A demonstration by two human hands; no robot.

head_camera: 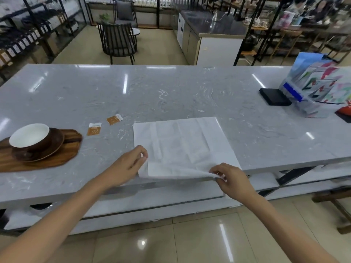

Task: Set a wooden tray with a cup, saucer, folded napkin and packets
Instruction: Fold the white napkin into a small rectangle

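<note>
A white napkin (182, 145) lies spread open on the grey marble counter (171, 92), its near edge lifted off the surface. My left hand (127, 166) pinches the near left corner and my right hand (231, 179) pinches the near right corner. At the far left a wooden tray (62, 156) carries a brown saucer (55, 145) with a brown cup (30, 137), white inside, standing on it. Two orange and white packets (94, 129) (114, 119) lie on the counter between tray and napkin.
A black box (275, 96) and a clear plastic bag with colourful paper (321, 86) sit at the counter's right end, a red object (346, 111) beside them. Chairs, shelves and a second counter stand behind.
</note>
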